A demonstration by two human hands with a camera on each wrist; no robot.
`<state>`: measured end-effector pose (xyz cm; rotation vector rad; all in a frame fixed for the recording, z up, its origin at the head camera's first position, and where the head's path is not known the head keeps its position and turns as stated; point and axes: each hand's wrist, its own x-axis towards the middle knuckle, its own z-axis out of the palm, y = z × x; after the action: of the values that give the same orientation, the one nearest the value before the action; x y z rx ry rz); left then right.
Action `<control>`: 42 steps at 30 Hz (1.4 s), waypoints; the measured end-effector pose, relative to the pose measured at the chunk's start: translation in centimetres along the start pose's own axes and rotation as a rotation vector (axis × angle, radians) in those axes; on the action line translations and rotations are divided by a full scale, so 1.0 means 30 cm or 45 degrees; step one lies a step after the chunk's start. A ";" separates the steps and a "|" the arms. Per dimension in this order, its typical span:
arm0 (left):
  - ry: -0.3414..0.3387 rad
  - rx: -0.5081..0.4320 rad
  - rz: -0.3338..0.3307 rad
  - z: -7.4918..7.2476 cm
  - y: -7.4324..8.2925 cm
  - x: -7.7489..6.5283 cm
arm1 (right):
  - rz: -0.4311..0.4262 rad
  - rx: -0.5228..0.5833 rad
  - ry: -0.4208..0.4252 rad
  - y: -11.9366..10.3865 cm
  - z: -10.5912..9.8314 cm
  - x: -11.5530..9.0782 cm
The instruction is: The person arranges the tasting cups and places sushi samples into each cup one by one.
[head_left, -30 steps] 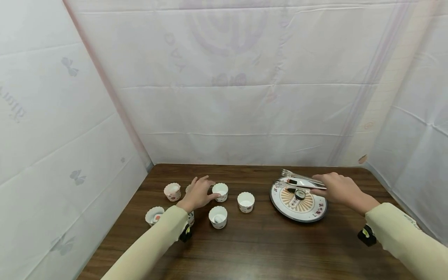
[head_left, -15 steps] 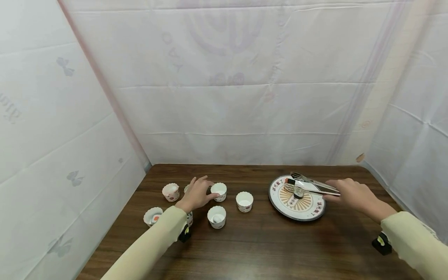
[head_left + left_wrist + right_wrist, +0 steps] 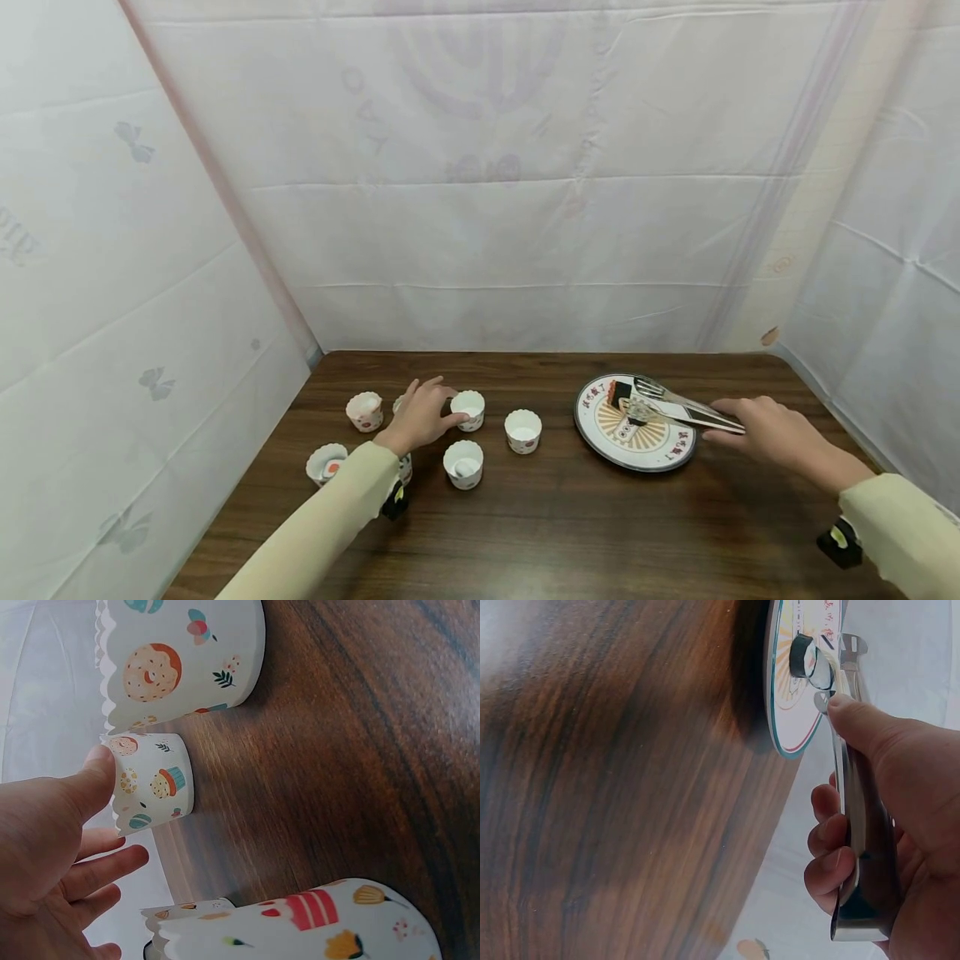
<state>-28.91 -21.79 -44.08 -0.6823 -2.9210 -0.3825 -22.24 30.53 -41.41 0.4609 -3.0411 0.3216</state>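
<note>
Metal food tongs (image 3: 690, 410) are in my right hand (image 3: 772, 437), the thumb on one arm and curled fingers on the other in the right wrist view. Their slotted ends stand over a patterned round plate (image 3: 645, 458), beside a sushi roll (image 3: 802, 656) with a dark wrap. A second sushi piece (image 3: 619, 393), black with orange-red at one end, lies at the plate's back left. My left hand (image 3: 422, 415) has its thumb at the rim of a white paper baking cup (image 3: 154, 784); the fingers are spread and straight. Whether the tongs touch the roll is hard to tell.
Around my left hand stand several more baking cups, among them a front cup (image 3: 463, 465) with a whitish piece inside, a right cup (image 3: 522, 432) and a left cup (image 3: 327, 463) holding an orange-and-white piece. White cloth (image 3: 480, 250) hangs behind the brown table (image 3: 562, 533).
My right hand has moved right and toward me with the tongs, whose ends now stand over the plate's middle. My left hand stays by the same cup.
</note>
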 end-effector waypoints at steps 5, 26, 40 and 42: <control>-0.003 0.000 0.001 0.000 0.001 0.001 | 0.016 0.004 -0.008 0.004 -0.004 -0.016; -0.007 -0.026 -0.014 0.000 0.002 0.001 | -0.008 0.058 -0.019 0.046 0.036 -0.057; 0.002 -0.027 -0.016 -0.002 0.005 0.002 | 0.003 0.076 0.017 0.061 0.051 -0.073; 0.002 -0.031 -0.017 -0.001 0.005 0.001 | 0.004 0.080 0.016 0.061 0.052 -0.073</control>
<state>-28.88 -21.65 -44.01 -0.6653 -2.9256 -0.4206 -20.71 32.54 -43.49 0.4553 -3.0270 0.4194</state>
